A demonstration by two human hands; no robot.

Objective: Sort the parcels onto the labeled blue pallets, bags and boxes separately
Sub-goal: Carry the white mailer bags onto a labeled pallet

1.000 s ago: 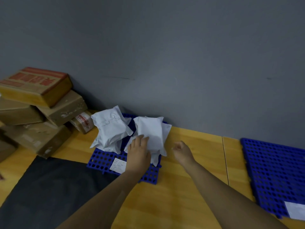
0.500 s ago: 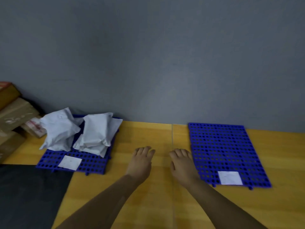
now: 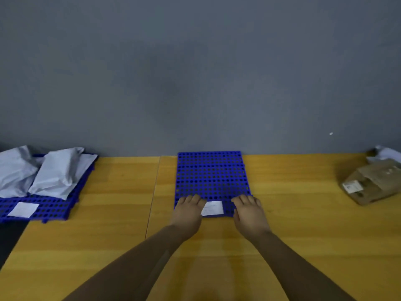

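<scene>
The yellow wooden counter (image 3: 293, 224) runs along a grey wall, a seam crossing it at about 10 o'clock. At 12 o'clock lies a perforated blue plastic pallet (image 3: 211, 174) bearing a white paper label (image 3: 212, 208). At 9 o'clock sits a second blue pallet (image 3: 52, 205). At 3 o'clock rests a brown cardboard box (image 3: 375, 183). A dark mat (image 3: 8, 237) covers the 8 o'clock corner.

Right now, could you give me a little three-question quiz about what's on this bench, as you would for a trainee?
1. True or false: the middle pallet already holds parcels.
2. What lies on the left pallet? A) brown boxes B) white bags C) nothing
3. Which parcel sits at the bench's far right?

Key
1. False; only its paper label is there, between the left hand and right hand.
2. B, white bags.
3. A brown cardboard parcel.
</scene>
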